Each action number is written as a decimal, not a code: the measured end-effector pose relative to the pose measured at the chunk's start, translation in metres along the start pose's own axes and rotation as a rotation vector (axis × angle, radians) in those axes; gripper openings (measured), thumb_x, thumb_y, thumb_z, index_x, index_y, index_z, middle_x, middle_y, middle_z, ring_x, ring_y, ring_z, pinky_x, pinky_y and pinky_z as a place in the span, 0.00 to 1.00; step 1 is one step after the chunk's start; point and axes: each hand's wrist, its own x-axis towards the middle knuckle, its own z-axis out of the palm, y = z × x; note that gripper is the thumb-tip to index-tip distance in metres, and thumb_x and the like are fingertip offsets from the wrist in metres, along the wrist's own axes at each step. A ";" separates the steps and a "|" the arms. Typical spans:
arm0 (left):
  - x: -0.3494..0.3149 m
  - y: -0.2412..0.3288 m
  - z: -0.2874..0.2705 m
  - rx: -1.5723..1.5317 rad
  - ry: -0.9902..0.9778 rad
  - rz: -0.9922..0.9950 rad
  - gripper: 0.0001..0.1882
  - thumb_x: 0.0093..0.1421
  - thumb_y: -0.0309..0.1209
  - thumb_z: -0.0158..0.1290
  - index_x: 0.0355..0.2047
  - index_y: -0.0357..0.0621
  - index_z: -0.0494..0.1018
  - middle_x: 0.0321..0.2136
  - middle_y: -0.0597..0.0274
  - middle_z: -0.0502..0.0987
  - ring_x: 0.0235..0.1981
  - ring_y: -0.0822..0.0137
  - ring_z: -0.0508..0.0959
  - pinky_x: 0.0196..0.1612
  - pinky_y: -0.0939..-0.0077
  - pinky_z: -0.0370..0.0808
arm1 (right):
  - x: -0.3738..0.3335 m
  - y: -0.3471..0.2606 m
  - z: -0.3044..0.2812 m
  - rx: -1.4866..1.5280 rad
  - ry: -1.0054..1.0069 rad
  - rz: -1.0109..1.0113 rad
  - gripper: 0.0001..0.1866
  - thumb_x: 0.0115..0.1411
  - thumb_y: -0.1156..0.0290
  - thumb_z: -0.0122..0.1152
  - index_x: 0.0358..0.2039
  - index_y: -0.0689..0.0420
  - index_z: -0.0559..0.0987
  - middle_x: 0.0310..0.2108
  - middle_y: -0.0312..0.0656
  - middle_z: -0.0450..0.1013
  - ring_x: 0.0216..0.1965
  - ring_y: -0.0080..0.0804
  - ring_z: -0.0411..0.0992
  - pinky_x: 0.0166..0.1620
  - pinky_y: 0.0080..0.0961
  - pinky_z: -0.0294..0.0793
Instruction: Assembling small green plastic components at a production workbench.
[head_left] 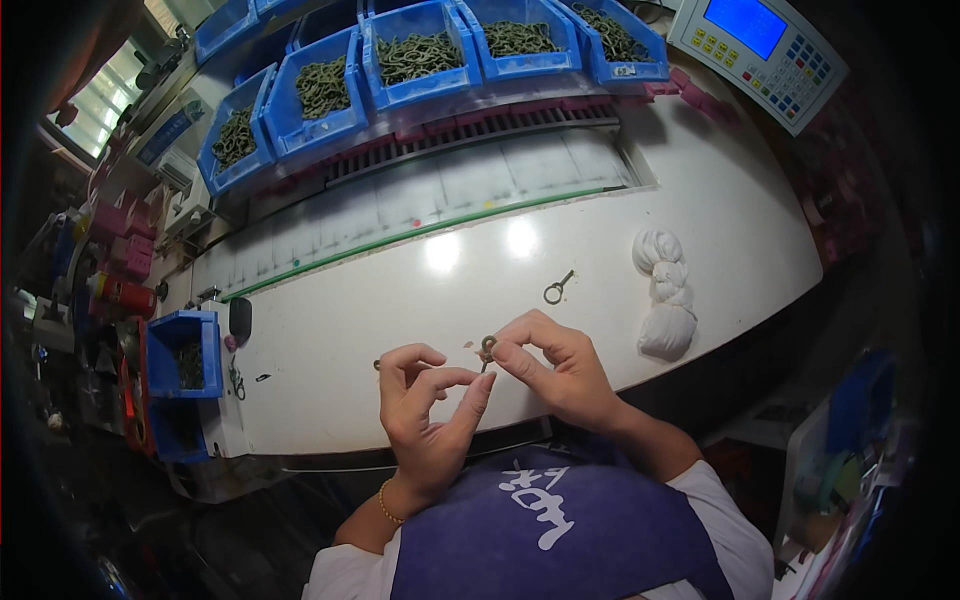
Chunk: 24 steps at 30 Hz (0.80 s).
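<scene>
The left hand (425, 408) and right hand (562, 370) pinch a small olive ring-ended piece (488, 344) over the white table (325, 365).

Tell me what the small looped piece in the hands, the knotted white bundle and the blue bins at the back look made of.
Looped piece: matte olive-green, possibly cord or rubber; too small to settle.
Knotted white bundle: most likely soft, matte cloth, judging by its folds and knotted shape.
Blue bins: probably moulded plastic, smooth with a slight sheen, given their uniform colour and matching shapes.

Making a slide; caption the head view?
Left hand and right hand hold a ringed olive piece over a white table.
</scene>
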 end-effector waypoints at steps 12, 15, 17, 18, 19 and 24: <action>0.009 -0.004 -0.012 -0.656 -0.278 -0.441 0.07 0.64 0.28 0.55 0.40 0.38 0.77 0.41 0.64 0.71 0.36 0.76 0.73 0.38 0.82 0.69 | -0.007 -0.021 -0.009 -0.070 -0.114 0.051 0.08 0.60 0.67 0.64 0.30 0.59 0.83 0.25 0.34 0.74 0.28 0.19 0.65 0.35 0.19 0.65; 0.011 -0.003 -0.012 -0.722 -0.343 -0.425 0.08 0.65 0.29 0.54 0.39 0.38 0.78 0.40 0.66 0.71 0.35 0.76 0.73 0.38 0.81 0.69 | -0.009 -0.022 -0.009 -0.138 -0.128 -0.006 0.09 0.60 0.67 0.64 0.29 0.60 0.83 0.26 0.35 0.75 0.27 0.19 0.65 0.34 0.19 0.65; 0.008 -0.007 -0.012 -0.752 -0.358 -0.428 0.08 0.65 0.30 0.54 0.39 0.38 0.78 0.39 0.66 0.70 0.34 0.76 0.72 0.39 0.81 0.69 | -0.011 -0.025 -0.008 -0.112 -0.135 0.045 0.09 0.61 0.66 0.63 0.31 0.60 0.83 0.27 0.35 0.75 0.29 0.19 0.67 0.35 0.19 0.66; 0.005 -0.010 -0.011 -0.858 -0.329 -0.507 0.08 0.65 0.30 0.53 0.38 0.38 0.77 0.39 0.66 0.71 0.33 0.77 0.71 0.37 0.81 0.68 | -0.012 -0.026 -0.008 -0.086 -0.141 0.097 0.10 0.62 0.66 0.62 0.33 0.60 0.83 0.28 0.36 0.76 0.30 0.18 0.68 0.36 0.18 0.67; 0.003 -0.012 -0.010 -0.964 -0.299 -0.586 0.08 0.65 0.30 0.53 0.37 0.39 0.76 0.40 0.66 0.72 0.32 0.77 0.70 0.36 0.81 0.68 | -0.015 -0.025 -0.007 -0.086 -0.140 0.097 0.10 0.62 0.66 0.62 0.33 0.60 0.83 0.28 0.36 0.76 0.30 0.18 0.68 0.36 0.18 0.67; 0.002 -0.008 -0.004 -1.181 -0.291 -0.723 0.10 0.67 0.32 0.51 0.40 0.39 0.76 0.38 0.68 0.71 0.33 0.77 0.71 0.38 0.80 0.70 | -0.025 -0.024 -0.001 0.392 -0.245 0.404 0.12 0.65 0.64 0.57 0.40 0.59 0.81 0.31 0.35 0.77 0.34 0.17 0.71 0.41 0.17 0.70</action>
